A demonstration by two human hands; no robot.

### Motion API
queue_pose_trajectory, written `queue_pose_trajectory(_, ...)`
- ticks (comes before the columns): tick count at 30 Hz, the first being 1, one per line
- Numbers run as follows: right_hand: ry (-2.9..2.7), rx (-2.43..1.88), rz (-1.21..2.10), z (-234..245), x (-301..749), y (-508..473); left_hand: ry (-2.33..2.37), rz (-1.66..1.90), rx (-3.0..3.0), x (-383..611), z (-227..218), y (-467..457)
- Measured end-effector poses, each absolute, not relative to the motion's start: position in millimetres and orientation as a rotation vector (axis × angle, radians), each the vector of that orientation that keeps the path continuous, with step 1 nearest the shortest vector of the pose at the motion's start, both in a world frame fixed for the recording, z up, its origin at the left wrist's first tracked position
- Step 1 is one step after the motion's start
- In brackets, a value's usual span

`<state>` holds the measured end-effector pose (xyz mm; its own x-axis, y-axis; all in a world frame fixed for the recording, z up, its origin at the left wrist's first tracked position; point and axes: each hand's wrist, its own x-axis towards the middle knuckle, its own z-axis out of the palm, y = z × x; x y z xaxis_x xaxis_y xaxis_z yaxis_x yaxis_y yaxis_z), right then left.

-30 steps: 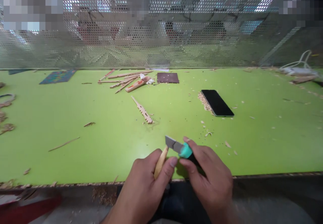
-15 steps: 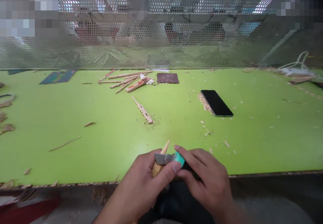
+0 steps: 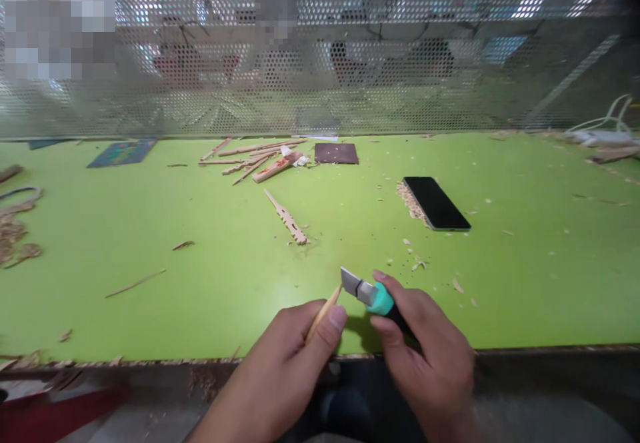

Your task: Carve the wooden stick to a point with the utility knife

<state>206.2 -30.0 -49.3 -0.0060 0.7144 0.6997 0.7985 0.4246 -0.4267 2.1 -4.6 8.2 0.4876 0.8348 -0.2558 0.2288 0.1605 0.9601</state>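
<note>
My left hand (image 3: 295,356) grips a thin pale wooden stick (image 3: 325,309) whose pointed tip angles up and to the right. My right hand (image 3: 425,350) holds a utility knife (image 3: 367,292) with a teal collar and a short grey blade. The blade's edge sits right at the stick's tip, over the near edge of the green table (image 3: 200,283). Small wood shavings (image 3: 415,263) lie scattered just beyond my hands.
A black phone (image 3: 437,203) lies to the right beside a heap of shavings. A notched wooden strip (image 3: 286,217) rests in the middle, more sticks (image 3: 255,160) and a dark sandpaper sheet (image 3: 335,153) at the back. Perforated metal mesh (image 3: 320,63) walls off the far side.
The knife has slid forward along the stick, from near my left thumb out to the stick's tip. The view has shifted slightly.
</note>
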Motion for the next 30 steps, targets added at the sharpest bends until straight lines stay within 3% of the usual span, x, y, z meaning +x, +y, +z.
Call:
queue_pose_trajectory(11,-2.028,-1.213,-0.102,-33,212,-28,0.938,0.554,1.288,0,11,3)
queue_pose_trajectory(21,-1.935,-1.286,-0.260,-40,205,-29,1.175,0.563,1.481,8,9,-6)
queue_pose_trajectory(30,-1.878,-1.302,-0.170,-41,208,-28,1.049,0.524,1.346,4,12,4)
